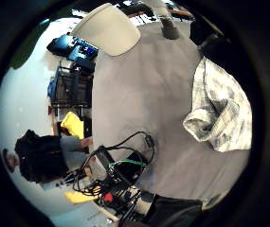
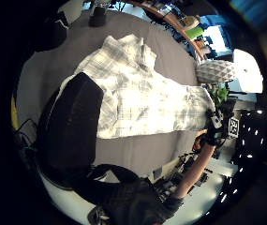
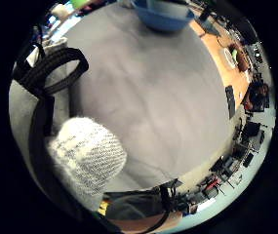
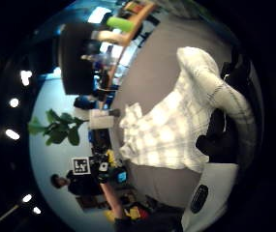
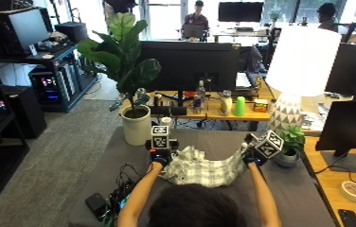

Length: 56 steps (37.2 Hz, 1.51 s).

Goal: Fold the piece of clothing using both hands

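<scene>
1. You are holding a white and grey plaid shirt (image 5: 198,171) up over the grey table (image 5: 128,149), stretched between your two raised hands so that it is sagging in the middle.
2. Your left hand (image 5: 159,160) is gripping the shirt's left upper edge, fingers curled into the cloth; in the left little finger side palm view a bunched end of the shirt (image 1: 220,111) is hanging beside the palm above the table.
3. Your right hand (image 5: 251,158) is pinching the shirt's right upper corner; in the right thumb side palm view the cloth (image 4: 176,130) is running from that hand down and across toward the other hand (image 4: 103,170).
4. In the left thumb side palm view the shirt (image 2: 142,93) is spreading wide over the table, with a hand (image 2: 215,126) at its far end.
5. A potted plant (image 5: 130,71) in a white pot is standing at the table's far left corner, and a white lamp (image 5: 301,61) with a small green plant (image 5: 289,142) beside it is standing at the far right.
</scene>
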Each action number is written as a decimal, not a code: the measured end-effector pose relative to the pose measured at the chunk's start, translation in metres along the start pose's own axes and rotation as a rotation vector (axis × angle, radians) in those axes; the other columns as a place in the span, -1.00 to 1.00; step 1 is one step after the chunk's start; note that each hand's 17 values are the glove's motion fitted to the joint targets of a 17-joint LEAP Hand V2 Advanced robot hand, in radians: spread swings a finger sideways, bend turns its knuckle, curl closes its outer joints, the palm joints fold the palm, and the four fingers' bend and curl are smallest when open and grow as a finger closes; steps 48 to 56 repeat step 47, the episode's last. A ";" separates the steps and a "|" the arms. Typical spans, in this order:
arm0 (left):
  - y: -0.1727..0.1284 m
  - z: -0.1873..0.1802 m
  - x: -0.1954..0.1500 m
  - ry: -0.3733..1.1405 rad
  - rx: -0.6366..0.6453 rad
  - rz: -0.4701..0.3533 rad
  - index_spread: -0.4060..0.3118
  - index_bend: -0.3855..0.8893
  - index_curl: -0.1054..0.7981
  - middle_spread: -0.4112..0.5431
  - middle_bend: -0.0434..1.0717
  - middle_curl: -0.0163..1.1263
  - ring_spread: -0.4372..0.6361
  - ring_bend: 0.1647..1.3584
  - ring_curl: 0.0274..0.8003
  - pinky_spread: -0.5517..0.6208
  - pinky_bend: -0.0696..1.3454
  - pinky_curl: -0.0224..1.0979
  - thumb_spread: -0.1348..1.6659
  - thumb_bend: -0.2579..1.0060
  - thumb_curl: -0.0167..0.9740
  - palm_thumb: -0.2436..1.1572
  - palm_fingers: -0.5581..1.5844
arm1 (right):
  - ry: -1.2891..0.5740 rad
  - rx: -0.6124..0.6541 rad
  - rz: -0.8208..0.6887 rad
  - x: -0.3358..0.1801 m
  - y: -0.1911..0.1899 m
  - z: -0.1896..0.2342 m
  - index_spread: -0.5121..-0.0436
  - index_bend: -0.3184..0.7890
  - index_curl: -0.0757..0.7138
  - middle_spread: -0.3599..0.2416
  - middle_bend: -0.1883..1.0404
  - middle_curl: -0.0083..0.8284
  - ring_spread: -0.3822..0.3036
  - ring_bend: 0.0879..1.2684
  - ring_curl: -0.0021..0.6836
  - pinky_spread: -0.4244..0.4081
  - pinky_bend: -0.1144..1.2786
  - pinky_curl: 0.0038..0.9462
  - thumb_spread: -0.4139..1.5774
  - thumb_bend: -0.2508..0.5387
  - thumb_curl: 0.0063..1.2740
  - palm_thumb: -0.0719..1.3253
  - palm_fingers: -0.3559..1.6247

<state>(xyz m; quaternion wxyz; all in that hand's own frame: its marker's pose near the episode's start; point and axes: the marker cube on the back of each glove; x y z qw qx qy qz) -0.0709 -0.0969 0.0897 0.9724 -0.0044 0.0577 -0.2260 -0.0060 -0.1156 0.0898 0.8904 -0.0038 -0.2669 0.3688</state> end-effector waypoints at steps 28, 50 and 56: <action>-0.024 0.023 -0.088 -0.053 0.026 -0.137 -0.31 -0.12 0.23 -0.28 -0.67 -0.45 -0.31 -0.53 -0.13 -0.01 -0.58 -0.32 0.67 -0.60 -0.53 -0.37 0.12 | -0.622 -0.610 -0.510 -0.238 0.127 0.134 0.32 -0.32 -0.21 -0.03 -0.19 0.17 -0.34 -0.04 0.43 -0.39 0.09 0.03 0.27 -0.38 -0.10 0.58 0.21; -0.022 0.027 -0.068 -0.053 0.017 -0.096 -0.31 -0.12 0.21 -0.29 -0.68 -0.46 -0.31 -0.54 -0.13 -0.05 -0.58 -0.29 0.69 -0.61 -0.56 -0.37 0.13 | -0.638 -0.302 -0.709 -0.189 0.082 0.044 0.43 -0.28 -0.28 0.03 -0.21 0.13 -0.30 -0.13 0.28 -0.32 -0.06 -0.13 0.57 -0.39 -0.18 0.52 0.43; -0.022 0.027 -0.068 -0.053 0.017 -0.096 -0.31 -0.12 0.21 -0.29 -0.68 -0.46 -0.31 -0.54 -0.13 -0.05 -0.58 -0.29 0.69 -0.61 -0.56 -0.37 0.13 | -0.638 -0.302 -0.709 -0.189 0.082 0.044 0.43 -0.28 -0.28 0.03 -0.21 0.13 -0.30 -0.13 0.28 -0.32 -0.06 -0.13 0.57 -0.39 -0.18 0.52 0.43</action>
